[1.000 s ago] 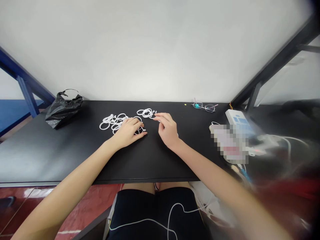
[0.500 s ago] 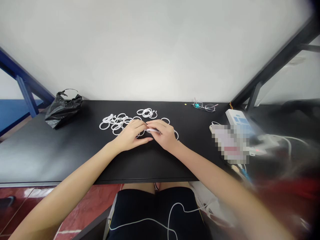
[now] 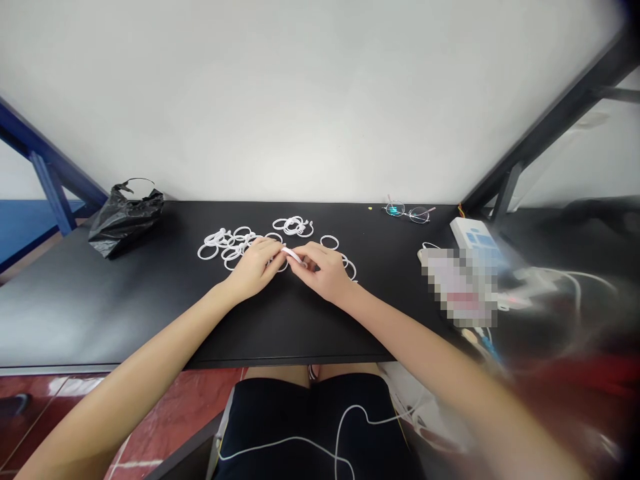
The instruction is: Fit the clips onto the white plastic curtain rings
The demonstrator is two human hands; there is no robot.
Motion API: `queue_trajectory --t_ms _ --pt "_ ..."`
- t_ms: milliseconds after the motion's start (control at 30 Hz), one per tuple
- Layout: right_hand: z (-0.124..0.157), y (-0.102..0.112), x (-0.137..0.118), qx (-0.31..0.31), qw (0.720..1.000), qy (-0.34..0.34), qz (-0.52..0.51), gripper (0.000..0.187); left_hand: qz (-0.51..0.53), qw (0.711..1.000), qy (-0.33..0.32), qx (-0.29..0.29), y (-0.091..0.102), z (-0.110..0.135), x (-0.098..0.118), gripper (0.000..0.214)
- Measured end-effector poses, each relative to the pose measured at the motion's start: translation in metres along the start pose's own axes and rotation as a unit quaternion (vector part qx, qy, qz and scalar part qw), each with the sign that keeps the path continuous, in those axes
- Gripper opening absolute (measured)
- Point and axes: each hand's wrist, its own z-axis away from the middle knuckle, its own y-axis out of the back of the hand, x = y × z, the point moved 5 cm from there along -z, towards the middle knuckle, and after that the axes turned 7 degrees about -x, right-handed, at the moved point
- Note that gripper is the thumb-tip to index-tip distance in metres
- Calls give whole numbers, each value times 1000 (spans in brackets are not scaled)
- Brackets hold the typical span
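Observation:
Both my hands meet over the middle of a black table [image 3: 150,293]. My left hand [image 3: 256,267] and my right hand [image 3: 323,270] each pinch one end of a small white ring [image 3: 292,255] held just above the tabletop. Several loose white rings [image 3: 235,243] lie behind and left of my left hand. A tangled cluster of rings [image 3: 294,226] sits further back. A single ring [image 3: 329,242] and more rings [image 3: 350,268] lie beside my right hand.
A crumpled black plastic bag [image 3: 125,217] sits at the back left. Glasses [image 3: 409,213] lie at the back right. A white and blue device [image 3: 475,241], a blurred-out object and white cables [image 3: 565,283] crowd the right end. A white cord crosses my lap.
My right hand drew back from the far cluster toward my left hand. Both hands came together and now pinch one white ring, lifted slightly off the table.

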Motion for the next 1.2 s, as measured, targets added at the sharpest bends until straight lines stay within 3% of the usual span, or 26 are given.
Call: queue_trajectory --t_ms 133,333,600,800,1200 --pt "1 -3 -1 -7 1000 4 -27 13 31 999 28 10 1 -1 -4 32" --pt "-1 3 -3 40 999 28 -21 13 86 994 49 41 4 1 -7 34" --pt "-1 1 -4 10 998 61 -19 10 115 987 105 31 3 1 -11 40" --pt "0 -6 -1 -46 998 41 -25 14 144 981 127 27 1 2 -13 42" --pt "2 -1 5 -11 1000 -4 -4 22 116 986 117 27 4 1 -11 41"
